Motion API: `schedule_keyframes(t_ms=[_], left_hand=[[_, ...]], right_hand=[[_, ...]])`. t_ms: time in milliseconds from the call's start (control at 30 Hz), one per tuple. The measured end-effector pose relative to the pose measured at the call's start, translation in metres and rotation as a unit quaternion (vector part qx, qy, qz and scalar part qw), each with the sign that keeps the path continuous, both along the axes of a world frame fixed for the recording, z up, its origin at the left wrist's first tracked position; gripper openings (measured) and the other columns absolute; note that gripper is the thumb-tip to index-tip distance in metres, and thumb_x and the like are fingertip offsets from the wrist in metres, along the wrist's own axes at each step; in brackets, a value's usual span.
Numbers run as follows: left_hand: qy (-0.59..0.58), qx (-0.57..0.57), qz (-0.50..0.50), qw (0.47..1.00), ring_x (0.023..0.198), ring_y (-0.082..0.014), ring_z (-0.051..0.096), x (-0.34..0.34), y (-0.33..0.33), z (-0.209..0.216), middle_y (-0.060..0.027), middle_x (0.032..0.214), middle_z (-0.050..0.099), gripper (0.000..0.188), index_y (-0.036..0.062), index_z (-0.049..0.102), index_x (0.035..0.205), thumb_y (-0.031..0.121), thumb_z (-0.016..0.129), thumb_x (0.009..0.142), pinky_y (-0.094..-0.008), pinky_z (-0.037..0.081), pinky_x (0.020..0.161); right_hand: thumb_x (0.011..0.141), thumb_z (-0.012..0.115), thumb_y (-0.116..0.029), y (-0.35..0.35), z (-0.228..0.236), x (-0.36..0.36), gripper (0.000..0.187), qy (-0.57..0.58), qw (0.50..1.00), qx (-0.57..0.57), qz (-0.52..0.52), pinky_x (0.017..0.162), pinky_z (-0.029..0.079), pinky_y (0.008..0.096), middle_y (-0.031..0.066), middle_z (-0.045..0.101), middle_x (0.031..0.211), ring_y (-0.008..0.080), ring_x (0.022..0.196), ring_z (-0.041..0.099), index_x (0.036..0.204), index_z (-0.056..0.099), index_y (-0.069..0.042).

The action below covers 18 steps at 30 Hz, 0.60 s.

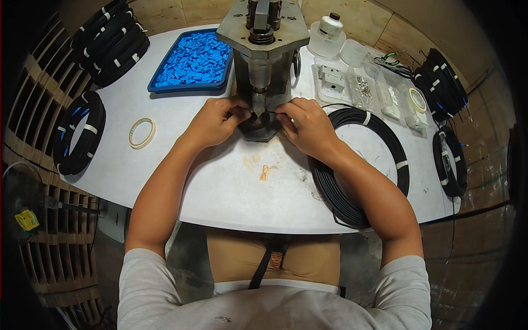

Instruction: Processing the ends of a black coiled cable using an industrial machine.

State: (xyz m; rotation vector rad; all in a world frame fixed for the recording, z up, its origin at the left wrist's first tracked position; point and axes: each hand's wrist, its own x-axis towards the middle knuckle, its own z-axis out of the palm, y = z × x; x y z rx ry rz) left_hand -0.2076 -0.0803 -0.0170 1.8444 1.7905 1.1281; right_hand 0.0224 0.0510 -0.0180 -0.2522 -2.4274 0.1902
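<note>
Grey metal rises in front of us as a bench press (258, 71), standing at the far middle of the desk (236, 203), and both our hands are at its base. Our left hand (220, 122) has its thumb and fingers drawn narrow on the left side of the tooling, and our right hand (308, 125) does the same on the right; what either one pinches is too small for us to tell.

Our right forearm crosses above a large coil of black cable (330, 190), hiding part of it. Left of the press sits a dark blue tray (187, 88) heaped with small blue pieces (192, 59) (some hundreds, by the look of it), with a tape roll (145, 144) nearer us. More black coils (110, 44) are stacked at the far left. On the far right we see a white bottle (330, 27), a clear box of metal parts (363, 93) and green-handled pliers (391, 56).

The white desktop carries tan and dark smudges. Wooden panels (198, 11) line the room behind, slatted wood (33, 82) the left.
</note>
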Motion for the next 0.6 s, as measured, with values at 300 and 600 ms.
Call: schedule_keyframes(t_ms=[300,600], left_hand=[[-0.011,-0.012,0.006,1.000,0.084,-0.0258,0.075,0.0008,-0.0012,0.0023,-0.0169,0.090,0.078,0.019,-0.0006,0.074,0.109,0.009,0.070,0.093,-0.0369,0.058,0.083],[-0.009,-0.025,0.013,1.000,0.086,-0.0186,0.073,0.0053,-0.0024,0.0091,-0.0130,0.090,0.076,0.018,-0.0052,0.072,0.108,-0.001,0.065,0.091,-0.0320,0.056,0.085]], right_hand=[[0.087,0.076,-0.008,0.0002,-0.0003,0.0008,0.012,-0.001,1.000,0.001,0.008,0.078,0.051,0.0411,0.0088,0.069,0.087,0.0307,0.082,0.067,0.098,0.072,-0.007],[0.088,0.074,-0.008,-0.0002,0.0015,0.0015,0.009,-0.002,1.000,-0.006,0.014,0.079,0.050,0.0408,0.0079,0.068,0.087,0.0299,0.084,0.067,0.096,0.072,-0.006]])
